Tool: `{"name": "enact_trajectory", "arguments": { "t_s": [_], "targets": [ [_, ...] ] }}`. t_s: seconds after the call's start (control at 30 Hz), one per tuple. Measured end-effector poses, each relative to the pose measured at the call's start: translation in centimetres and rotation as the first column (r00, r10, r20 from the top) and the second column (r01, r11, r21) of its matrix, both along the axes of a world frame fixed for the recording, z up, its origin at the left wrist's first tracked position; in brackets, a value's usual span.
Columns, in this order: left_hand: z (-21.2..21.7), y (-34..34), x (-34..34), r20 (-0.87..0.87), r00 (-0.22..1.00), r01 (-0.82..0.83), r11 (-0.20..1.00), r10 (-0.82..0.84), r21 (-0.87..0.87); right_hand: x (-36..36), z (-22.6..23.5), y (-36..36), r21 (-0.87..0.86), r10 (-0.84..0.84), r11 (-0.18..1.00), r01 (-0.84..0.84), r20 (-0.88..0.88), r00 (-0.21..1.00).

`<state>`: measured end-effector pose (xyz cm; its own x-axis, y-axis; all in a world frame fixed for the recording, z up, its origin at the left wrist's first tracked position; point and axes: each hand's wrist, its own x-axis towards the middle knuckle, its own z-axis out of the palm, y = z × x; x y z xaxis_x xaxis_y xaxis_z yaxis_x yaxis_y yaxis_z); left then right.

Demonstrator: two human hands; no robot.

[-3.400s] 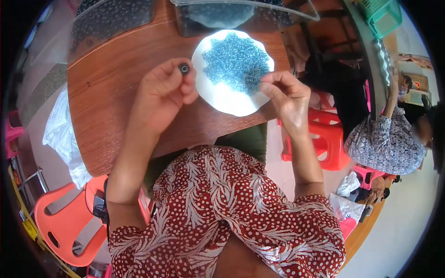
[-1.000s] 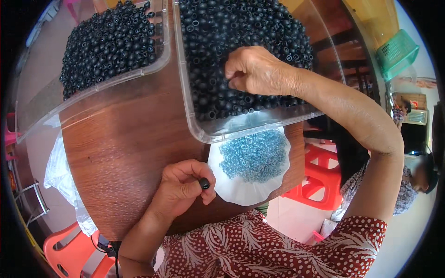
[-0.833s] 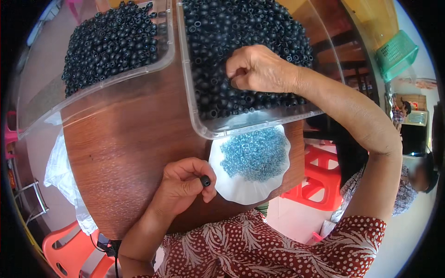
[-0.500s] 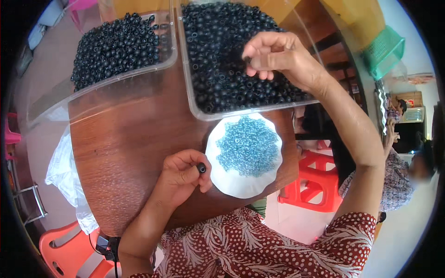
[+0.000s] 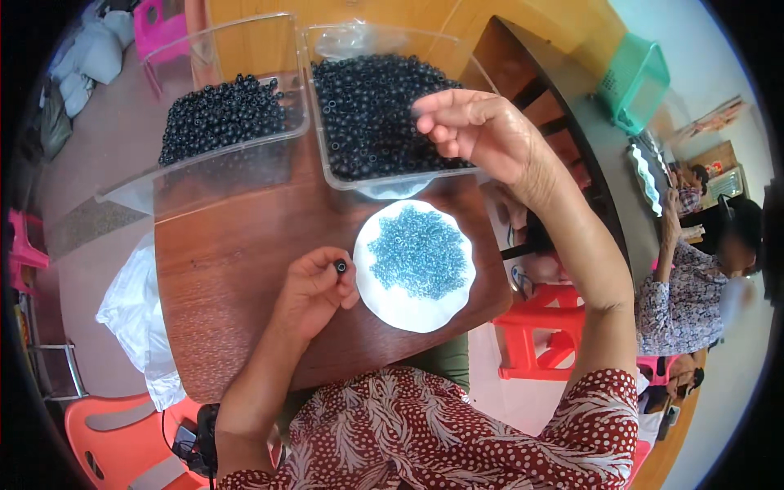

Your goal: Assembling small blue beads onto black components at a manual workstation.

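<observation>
My left hand [image 5: 309, 287] pinches one black bead [image 5: 340, 266] with a round hole, just left of a scalloped white plate [image 5: 411, 317]. On that plate lies a heap of tiny translucent blue-grey seed beads [image 5: 420, 253]. Raised over the right edge of a clear plastic bin [image 5: 327, 167] is my right hand [image 5: 490, 135], thumb and forefinger pressed together. Whatever is at those blurred fingertips, if anything, is too unclear to name. Many black beads [image 5: 367, 114] like the one in my left hand fill this bin.
A second clear bin [image 5: 282, 135] with black beads stands to the left on the brown table [image 5: 220, 269]. White plastic bags [image 5: 135, 314] hang at the left edge. Red stools [image 5: 535, 331] and a dark table [image 5: 563, 90] stand to the right. Another person [image 5: 686, 306] sits at far right.
The view has shifted, so the bins and plate appear lower or more to the left. My right hand still pinches near the right bin, and the dark bead seen at its fingertips is now unclear.
</observation>
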<state>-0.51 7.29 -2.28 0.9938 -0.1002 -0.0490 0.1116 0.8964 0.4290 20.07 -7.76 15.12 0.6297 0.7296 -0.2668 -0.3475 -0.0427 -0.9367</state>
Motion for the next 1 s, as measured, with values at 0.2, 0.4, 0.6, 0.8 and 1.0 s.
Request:
{"name": "enact_trajectory", "arguments": {
  "t_s": [0.2, 0.4, 0.6, 0.8, 1.0],
  "targets": [
    [-0.4, 0.1, 0.1, -0.004, 1.0, -0.01, 1.0, 0.01, -0.009, 0.0, -0.2, 0.5, -0.143, -0.071, 0.985, 0.096, 0.171, 0.983],
    [-0.5, 0.0, -0.2, -0.003, 1.0, -0.014, 1.0, 0.014, 0.007, 2.5, -2.0, 0.7, -0.387, 0.023, 0.905, 0.178, 0.461, 0.887],
    [-0.7, 0.1, 0.2, -0.009, 0.999, 0.033, 0.999, -0.033, 0.018, 5.8, -4.7, 1.1, -0.587, 0.37, 0.809, 0.025, 0.541, 0.755],
    [-0.7, 0.2, 0.8, -0.035, 0.996, 0.089, 0.995, -0.088, 0.035, 8.0, -7.2, 2.2, -0.662, 0.589, 0.746, -0.075, 0.603, 0.538],
    [-0.6, 0.4, 0.8, -0.077, 0.995, 0.068, 0.996, -0.063, 0.055, 8.0, -8.7, 4.0, -0.684, 0.645, 0.717, -0.131, 0.581, 0.496]
  ]
}}
